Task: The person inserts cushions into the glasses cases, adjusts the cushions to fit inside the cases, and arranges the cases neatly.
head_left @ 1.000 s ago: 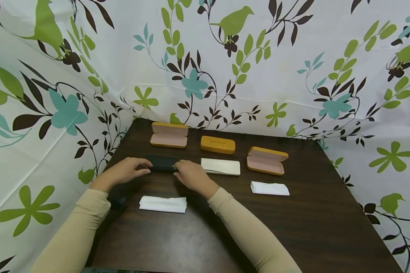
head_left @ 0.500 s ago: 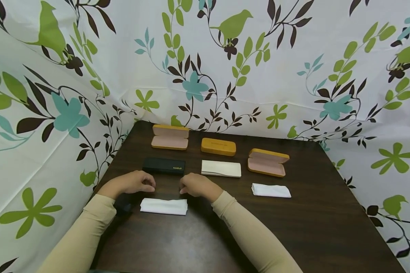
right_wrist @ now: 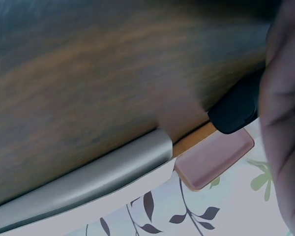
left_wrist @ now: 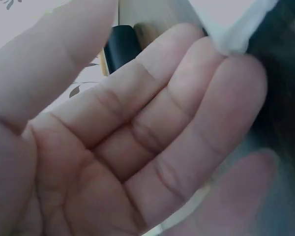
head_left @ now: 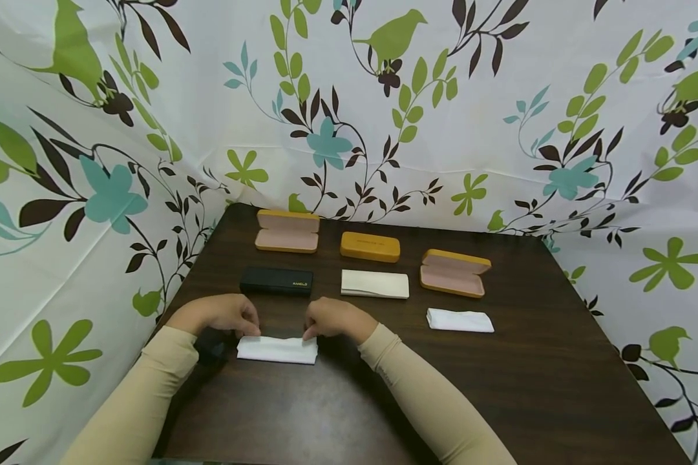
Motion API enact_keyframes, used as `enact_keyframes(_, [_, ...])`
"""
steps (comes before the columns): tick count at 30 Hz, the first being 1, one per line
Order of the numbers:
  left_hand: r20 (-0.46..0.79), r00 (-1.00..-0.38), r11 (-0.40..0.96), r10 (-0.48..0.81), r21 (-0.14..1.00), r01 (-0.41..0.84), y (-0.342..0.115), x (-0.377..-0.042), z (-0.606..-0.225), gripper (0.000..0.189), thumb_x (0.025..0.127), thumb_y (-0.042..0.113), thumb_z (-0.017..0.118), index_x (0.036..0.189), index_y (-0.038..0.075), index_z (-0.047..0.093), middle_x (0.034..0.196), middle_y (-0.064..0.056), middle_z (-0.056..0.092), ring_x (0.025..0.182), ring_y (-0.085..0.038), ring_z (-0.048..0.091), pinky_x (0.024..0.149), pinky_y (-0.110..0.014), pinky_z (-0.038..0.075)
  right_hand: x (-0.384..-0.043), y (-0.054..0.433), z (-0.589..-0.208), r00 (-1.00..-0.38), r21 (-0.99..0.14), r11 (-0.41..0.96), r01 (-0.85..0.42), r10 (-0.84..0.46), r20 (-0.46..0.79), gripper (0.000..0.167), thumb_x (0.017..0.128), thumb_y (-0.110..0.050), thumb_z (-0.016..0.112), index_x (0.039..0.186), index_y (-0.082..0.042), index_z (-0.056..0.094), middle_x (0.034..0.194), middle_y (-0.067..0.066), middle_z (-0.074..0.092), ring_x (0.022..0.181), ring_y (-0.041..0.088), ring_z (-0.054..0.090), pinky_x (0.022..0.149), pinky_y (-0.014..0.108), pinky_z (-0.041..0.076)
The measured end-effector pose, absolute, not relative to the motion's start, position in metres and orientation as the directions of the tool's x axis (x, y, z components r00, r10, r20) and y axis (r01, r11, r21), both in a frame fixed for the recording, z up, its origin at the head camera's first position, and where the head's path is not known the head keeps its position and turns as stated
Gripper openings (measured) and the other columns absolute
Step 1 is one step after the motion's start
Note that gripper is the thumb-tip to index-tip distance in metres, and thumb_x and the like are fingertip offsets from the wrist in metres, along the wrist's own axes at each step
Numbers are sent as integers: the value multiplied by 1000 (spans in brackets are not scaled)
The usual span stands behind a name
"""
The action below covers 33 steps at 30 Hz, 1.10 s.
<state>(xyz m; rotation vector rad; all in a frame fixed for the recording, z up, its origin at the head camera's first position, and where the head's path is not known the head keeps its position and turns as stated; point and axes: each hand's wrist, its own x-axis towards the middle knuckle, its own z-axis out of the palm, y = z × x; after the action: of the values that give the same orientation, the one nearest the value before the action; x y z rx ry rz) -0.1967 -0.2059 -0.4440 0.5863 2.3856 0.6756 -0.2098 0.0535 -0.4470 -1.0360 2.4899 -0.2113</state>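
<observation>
A folded white cloth (head_left: 276,350) lies on the dark wooden table in front of me. My left hand (head_left: 223,314) is at its far left corner; in the left wrist view the fingertips (left_wrist: 243,73) touch the end of the white cloth (left_wrist: 231,29), with the thumb held apart. At the far right corner my right hand (head_left: 333,318) has its fingers curled and its thumb tip over the cloth's edge, pinching it. The right wrist view shows part of the right hand (right_wrist: 287,113), its fingertips hidden. Just beyond both hands rests a closed black glasses case (head_left: 276,281).
Behind stand an open yellow glasses case (head_left: 287,240), a closed yellow glasses case (head_left: 370,247) and another open yellow glasses case (head_left: 454,279). A cream flat pouch (head_left: 375,284) lies right of the black case. Another folded white cloth (head_left: 459,320) lies further right. Patterned curtain (head_left: 471,129) surrounds the table.
Both hands have left the black glasses case, which stays in place. They have come toward me and reached the far edge of the nearer white cloth.
</observation>
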Motion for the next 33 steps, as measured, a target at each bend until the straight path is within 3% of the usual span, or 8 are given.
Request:
enact_keyframes(5, [-392,-747,774,537,581,251,-201,-191,-451,26,76,11,89,83,9,64,77,1,57,71,-14,51,63,-29,44,-204,48,-452,-647,-228,730,-644,-679,-347,42,80,-40,85,60,-17,57,57,-11,43,55,5,40,49,20,33])
enact_keyframes(8, [-371,-755,782,540,554,287,-196,-189,-454,30,73,9,90,75,11,60,71,4,53,66,-12,48,59,-27,41,-202,47,-455,-661,-183,737,-651,-668,-341,45,78,-40,87,58,-18,52,56,-11,42,54,6,39,49,22,33])
enact_keyframes(12, [-355,-753,779,555,539,320,-196,-189,-457,31,73,7,88,68,14,58,66,7,50,63,-10,46,58,-26,38,-201,47,-456,-651,-178,728,-663,-677,-344,36,82,-35,85,64,-19,58,63,-11,50,58,6,44,52,22,38])
enact_keyframes(22, [-369,-704,726,606,619,300,-211,-194,-449,30,80,11,84,72,14,56,71,7,49,68,-11,46,62,-28,39,-207,51,-449,-522,-441,621,-648,-784,-338,30,92,-24,78,73,-16,56,69,-9,49,63,4,44,57,18,37])
enact_keyframes(29, [-370,-656,639,658,736,226,-221,-200,-456,25,83,6,80,78,10,55,69,7,45,65,-9,43,60,-24,36,-212,54,-450,-523,-581,614,-534,-780,-343,25,92,-10,76,78,-14,56,70,-5,59,63,8,58,59,19,44])
enact_keyframes(33, [-399,-640,597,656,793,117,-225,-203,-463,14,86,2,77,90,3,64,72,3,58,65,-8,51,59,-22,41,-216,54,-451,-520,-637,612,-468,-774,-361,13,92,-4,74,92,-9,63,70,-3,66,65,16,69,59,20,49])
